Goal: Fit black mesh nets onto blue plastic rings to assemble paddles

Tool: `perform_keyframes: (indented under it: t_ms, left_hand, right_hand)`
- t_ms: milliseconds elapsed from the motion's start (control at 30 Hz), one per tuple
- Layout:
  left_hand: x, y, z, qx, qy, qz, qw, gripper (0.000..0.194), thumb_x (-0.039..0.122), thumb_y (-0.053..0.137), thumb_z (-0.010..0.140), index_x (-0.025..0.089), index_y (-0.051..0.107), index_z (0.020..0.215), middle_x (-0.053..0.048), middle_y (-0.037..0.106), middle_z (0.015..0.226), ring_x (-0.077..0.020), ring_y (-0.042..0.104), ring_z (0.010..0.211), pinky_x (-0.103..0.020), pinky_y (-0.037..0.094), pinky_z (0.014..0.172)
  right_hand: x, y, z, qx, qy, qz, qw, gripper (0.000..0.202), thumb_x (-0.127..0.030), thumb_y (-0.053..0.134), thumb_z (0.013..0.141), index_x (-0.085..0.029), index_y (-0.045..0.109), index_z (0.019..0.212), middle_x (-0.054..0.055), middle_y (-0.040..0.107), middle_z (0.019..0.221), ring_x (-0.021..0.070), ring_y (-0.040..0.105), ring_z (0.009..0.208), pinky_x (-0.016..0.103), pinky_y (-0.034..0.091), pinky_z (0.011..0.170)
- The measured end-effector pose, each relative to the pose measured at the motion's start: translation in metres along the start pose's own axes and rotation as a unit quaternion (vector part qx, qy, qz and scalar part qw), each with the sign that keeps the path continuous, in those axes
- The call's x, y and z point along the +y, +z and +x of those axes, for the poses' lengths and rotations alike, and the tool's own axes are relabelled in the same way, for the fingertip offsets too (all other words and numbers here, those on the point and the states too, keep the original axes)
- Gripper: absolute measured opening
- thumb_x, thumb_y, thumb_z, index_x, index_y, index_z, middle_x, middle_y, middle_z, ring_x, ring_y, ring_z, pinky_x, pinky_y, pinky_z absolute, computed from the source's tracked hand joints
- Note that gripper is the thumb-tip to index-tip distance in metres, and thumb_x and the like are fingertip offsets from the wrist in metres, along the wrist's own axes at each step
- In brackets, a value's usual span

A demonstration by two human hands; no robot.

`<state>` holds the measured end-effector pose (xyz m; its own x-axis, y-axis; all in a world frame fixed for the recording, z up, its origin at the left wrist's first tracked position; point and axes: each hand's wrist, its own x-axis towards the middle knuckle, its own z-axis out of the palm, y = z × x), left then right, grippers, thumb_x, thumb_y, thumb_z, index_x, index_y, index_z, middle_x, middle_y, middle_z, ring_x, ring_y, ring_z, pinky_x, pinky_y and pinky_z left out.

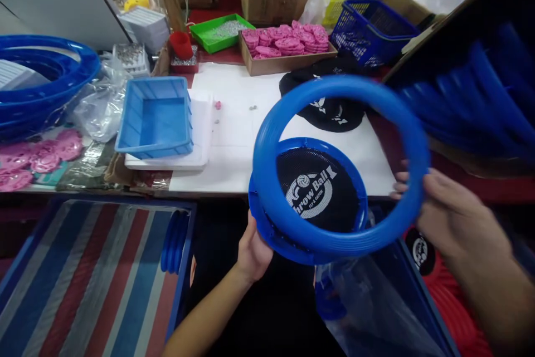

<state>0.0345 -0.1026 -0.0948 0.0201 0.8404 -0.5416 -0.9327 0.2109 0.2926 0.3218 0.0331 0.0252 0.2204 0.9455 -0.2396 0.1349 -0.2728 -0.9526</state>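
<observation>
My left hand [254, 248] is closed on the lower left rim of a blue ring with black netting [321, 170], printed with "Throw Ball" lettering in white. Over it, nearer to me, is a plain blue plastic ring [265, 145], tilted. Its right side is gripped by my right hand [449, 215], thumb in front and fingers behind. The two rings overlap at the lower left; whether they touch there I cannot tell. Behind them, black printed mesh discs [345, 117] lie on the white table sheet [229, 165].
A light blue bin [163, 126] stands on the left of the sheet. Farther back are a green tray [215, 45], a carton of pink pieces [286, 48] and a blue basket [371, 34]. Large blue rings [90, 67] lie at far left. A striped-cloth crate [104, 268] sits below.
</observation>
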Motion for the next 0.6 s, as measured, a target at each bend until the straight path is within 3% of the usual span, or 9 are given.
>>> perform_keyframes:
  t_ms: [100,233,333,400,600]
  left_hand:
    - [0.002,-0.008,-0.009,-0.016,-0.048,0.012,0.999,0.061,0.063,0.095,0.066,0.031,0.074,0.114,-0.004,0.078,0.128,-0.0342,0.06,0.142,-0.049,0.049,0.118]
    - [0.026,0.0,-0.006,-0.026,-0.048,0.038,0.998,0.048,0.063,0.089,0.07,0.028,0.077,0.102,-0.005,0.079,0.125,-0.0362,0.061,0.141,-0.049,0.05,0.116]
    - [0.044,0.011,0.003,-0.013,0.033,0.054,0.998,0.046,0.054,0.08,0.078,0.029,0.076,0.117,-0.004,0.078,0.129,-0.0337,0.061,0.141,-0.047,0.05,0.118]
    - [0.048,0.016,0.008,-0.003,0.084,0.065,0.994,0.054,0.047,0.077,0.081,0.032,0.07,0.133,-0.003,0.075,0.134,-0.031,0.063,0.139,-0.045,0.051,0.117]
    - [0.034,0.012,0.002,0.005,0.106,0.075,0.992,0.078,0.036,0.08,0.082,0.041,0.053,0.155,0.0,0.065,0.152,-0.027,0.063,0.139,-0.038,0.054,0.112]
  right_hand:
    - [0.01,0.03,0.007,-0.035,0.098,0.032,0.994,0.027,-0.041,0.091,0.066,-0.028,0.084,0.088,0.011,0.077,0.103,0.0231,0.069,0.076,0.03,0.067,0.062]
    - [0.01,0.048,0.019,-0.048,0.116,0.039,0.991,0.041,-0.029,0.091,0.064,-0.026,0.083,0.104,0.009,0.08,0.095,0.0216,0.071,0.072,0.024,0.066,0.059]
    - [0.007,0.053,0.024,-0.051,0.102,0.042,0.993,0.05,-0.026,0.09,0.067,-0.026,0.078,0.116,0.008,0.079,0.088,0.0209,0.071,0.066,0.025,0.065,0.056]
    - [0.007,0.056,0.026,-0.055,0.082,0.024,0.995,0.052,-0.029,0.09,0.071,-0.025,0.074,0.121,0.007,0.079,0.087,0.0209,0.07,0.063,0.024,0.063,0.051]
    - [0.015,0.06,0.036,-0.106,0.066,0.056,0.991,0.068,-0.03,0.096,0.065,-0.027,0.069,0.127,0.001,0.077,0.084,0.0178,0.067,0.062,0.024,0.061,0.048]
